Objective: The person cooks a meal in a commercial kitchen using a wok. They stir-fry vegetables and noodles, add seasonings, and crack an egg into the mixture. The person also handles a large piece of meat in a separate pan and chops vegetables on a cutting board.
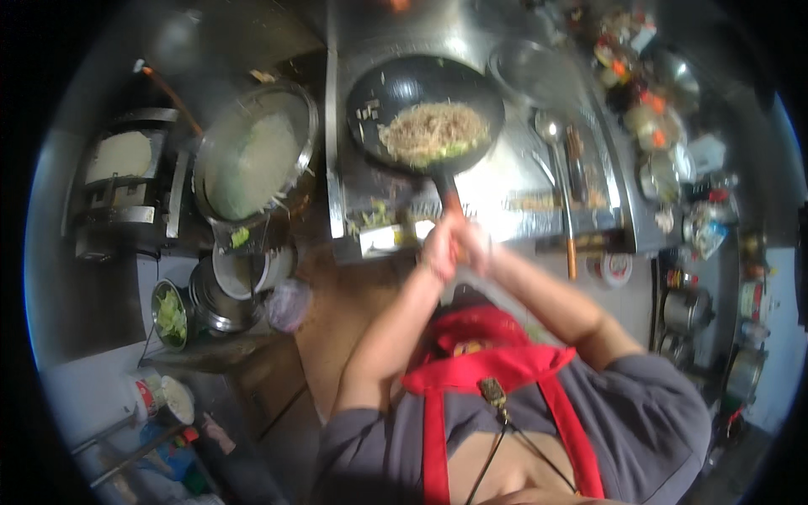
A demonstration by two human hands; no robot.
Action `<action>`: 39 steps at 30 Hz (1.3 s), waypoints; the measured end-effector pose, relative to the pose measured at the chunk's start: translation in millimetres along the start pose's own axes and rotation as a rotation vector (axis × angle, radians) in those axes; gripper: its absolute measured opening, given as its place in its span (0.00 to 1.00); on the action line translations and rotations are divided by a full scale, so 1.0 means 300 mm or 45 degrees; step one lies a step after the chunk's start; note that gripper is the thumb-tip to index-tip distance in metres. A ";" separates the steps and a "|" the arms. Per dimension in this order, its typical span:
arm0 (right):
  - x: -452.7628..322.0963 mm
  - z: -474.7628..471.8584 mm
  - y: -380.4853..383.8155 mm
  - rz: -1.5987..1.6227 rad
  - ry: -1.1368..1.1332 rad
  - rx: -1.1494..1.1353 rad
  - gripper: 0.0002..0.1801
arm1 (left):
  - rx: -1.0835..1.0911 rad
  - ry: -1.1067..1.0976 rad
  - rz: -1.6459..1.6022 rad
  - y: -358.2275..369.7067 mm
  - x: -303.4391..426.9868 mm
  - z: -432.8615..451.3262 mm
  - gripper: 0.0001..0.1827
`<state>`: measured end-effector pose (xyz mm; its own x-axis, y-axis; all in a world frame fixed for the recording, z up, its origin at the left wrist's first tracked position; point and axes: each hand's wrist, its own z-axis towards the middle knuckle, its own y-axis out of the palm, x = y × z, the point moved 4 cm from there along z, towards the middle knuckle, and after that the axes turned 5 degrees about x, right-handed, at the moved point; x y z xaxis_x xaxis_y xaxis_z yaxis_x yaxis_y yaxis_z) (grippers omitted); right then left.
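Both of my hands are closed around the wooden handle [451,201] of a dark wok, my left hand [440,247] and my right hand [475,247] pressed close together. The wok [410,85] is over the steel stove top [505,170]; whether it rests there or is raised I cannot tell. Inside lies a heap of thin pale brown strands, probably noodles [435,129], with green vegetable pieces [457,150] at its near edge. Some small pale bits cling to the left wall of the wok. My fingers are blurred.
Left of the stove stands a large pot [309,120] with cloudy contents. Below it are a bowl of leafy greens [170,315] and a white bucket [230,287]. A long-handled ladle [562,183] lies right of the wok, near crowded seasoning containers [659,173].
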<state>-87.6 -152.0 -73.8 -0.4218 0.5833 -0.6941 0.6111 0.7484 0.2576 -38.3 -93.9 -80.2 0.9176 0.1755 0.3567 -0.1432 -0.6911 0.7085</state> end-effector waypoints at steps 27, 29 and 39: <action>-0.143 0.034 -0.039 -0.259 -0.314 -0.282 0.23 | 0.169 0.293 0.294 -0.086 0.144 0.148 0.16; -0.106 0.019 -0.397 -0.939 -0.999 0.279 0.33 | 0.217 0.332 0.514 -0.153 0.105 0.110 0.14; 0.121 -0.047 -1.045 -0.485 -0.046 0.313 0.14 | 1.109 0.584 0.474 -1.095 -0.909 -0.543 0.14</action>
<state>-303.9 -360.9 -170.1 -0.6264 0.2666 -0.7325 0.5598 0.8078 -0.1847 -301.8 199.4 -311.1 0.6160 -0.0283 0.7873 0.0964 -0.9891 -0.1109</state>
